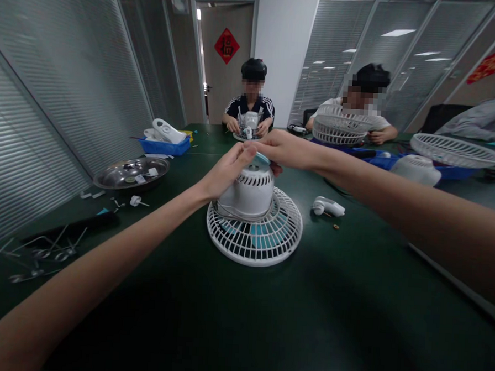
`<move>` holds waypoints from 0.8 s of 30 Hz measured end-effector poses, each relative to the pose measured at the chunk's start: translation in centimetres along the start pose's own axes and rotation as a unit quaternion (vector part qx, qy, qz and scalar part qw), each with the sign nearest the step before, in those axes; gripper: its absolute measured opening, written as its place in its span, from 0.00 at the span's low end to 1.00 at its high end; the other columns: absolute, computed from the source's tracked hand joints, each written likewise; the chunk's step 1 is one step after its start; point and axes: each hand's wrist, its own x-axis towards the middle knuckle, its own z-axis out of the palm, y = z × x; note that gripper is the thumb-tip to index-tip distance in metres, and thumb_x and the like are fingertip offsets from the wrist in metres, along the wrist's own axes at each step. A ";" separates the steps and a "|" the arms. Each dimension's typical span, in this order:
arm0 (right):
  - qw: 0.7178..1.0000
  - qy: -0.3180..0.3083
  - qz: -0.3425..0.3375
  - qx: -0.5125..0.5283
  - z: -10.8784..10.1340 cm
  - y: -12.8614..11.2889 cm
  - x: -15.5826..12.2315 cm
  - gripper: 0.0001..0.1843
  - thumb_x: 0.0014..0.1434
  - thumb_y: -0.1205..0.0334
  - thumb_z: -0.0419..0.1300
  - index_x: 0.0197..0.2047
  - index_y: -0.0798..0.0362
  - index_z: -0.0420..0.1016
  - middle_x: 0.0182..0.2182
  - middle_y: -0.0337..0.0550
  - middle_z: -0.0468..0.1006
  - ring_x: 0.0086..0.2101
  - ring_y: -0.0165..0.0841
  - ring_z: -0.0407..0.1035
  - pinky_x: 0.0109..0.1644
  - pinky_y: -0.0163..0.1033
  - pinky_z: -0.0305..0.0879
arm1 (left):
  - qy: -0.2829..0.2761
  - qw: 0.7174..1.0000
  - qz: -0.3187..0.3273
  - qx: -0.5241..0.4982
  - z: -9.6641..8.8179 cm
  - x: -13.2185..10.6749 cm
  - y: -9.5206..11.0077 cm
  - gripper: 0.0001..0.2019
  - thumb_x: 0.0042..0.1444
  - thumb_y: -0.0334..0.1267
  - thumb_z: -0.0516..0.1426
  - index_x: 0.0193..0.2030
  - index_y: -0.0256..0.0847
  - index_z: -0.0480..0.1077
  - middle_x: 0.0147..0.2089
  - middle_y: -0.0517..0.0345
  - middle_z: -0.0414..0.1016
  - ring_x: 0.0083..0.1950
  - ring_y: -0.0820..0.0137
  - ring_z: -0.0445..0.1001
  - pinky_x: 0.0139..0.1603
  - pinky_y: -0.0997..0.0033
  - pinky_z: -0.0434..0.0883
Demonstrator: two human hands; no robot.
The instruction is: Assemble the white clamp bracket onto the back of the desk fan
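Note:
A white fan motor housing [253, 194] stands on a round white fan grille [254, 257], which lies flat on the table with light-blue fan blades [265, 236] showing through its bars. Above the housing's slotted top, my two hands meet. My left hand [229, 171] is closed, its thumb against the right hand; what its fingers pinch is hidden. Curled round a light-blue rounded piece [262, 157], my right hand [274, 148] is also closed, with its fingertips mostly out of sight.
On the left are a metal bowl [102, 179] of small parts, metal rods [57, 250] and a blue bin [166, 146]. A white curved part [328, 206] and a small ring [336, 227] lie right. Across the table, two people handle fan parts; another grille [457, 151] rests far right.

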 end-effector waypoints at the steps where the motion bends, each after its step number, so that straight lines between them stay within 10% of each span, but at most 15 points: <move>1: 1.000 0.021 0.001 0.020 0.2 0.2 -0.1 0.33 0.65 0.42 0.44 0.17 0.55 0.64 0.10 0.37 0.65 0.14 0.23 0.59 0.21 0.31 0.55 | 0.010 1.000 -0.003 0.021 -0.1 0.0 0.0 0.19 0.64 0.52 0.47 0.48 0.37 0.62 0.48 0.48 0.73 0.50 0.64 0.71 0.53 0.62 0.65; 8: 0.950 0.307 -0.023 -0.048 2.8 2.3 -4.1 0.31 0.67 0.45 0.42 0.19 0.53 0.62 0.15 0.37 0.66 0.20 0.26 0.62 0.29 0.34 0.57 | 0.037 0.984 -0.006 0.175 -0.9 0.1 -0.2 0.15 0.62 0.47 0.49 0.43 0.38 0.68 0.43 0.54 0.72 0.47 0.66 0.69 0.50 0.66 0.64; 18: 0.923 0.084 -0.041 -0.372 6.1 4.6 -9.0 0.17 0.68 0.56 0.42 0.38 0.55 0.67 0.34 0.45 0.70 0.31 0.32 0.64 0.31 0.36 0.55 | 0.081 0.974 -0.017 0.213 -0.2 0.1 0.0 0.12 0.59 0.43 0.50 0.40 0.37 0.69 0.41 0.54 0.74 0.44 0.65 0.70 0.46 0.68 0.66; 24: 0.902 0.054 -0.029 -0.427 4.3 5.7 -9.8 0.17 0.68 0.57 0.43 0.42 0.55 0.70 0.39 0.49 0.73 0.37 0.37 0.67 0.41 0.40 0.59 | 0.097 0.899 -0.029 0.426 1.8 -1.3 2.5 0.22 0.64 0.54 0.40 0.45 0.41 0.67 0.43 0.51 0.73 0.41 0.60 0.72 0.42 0.61 0.66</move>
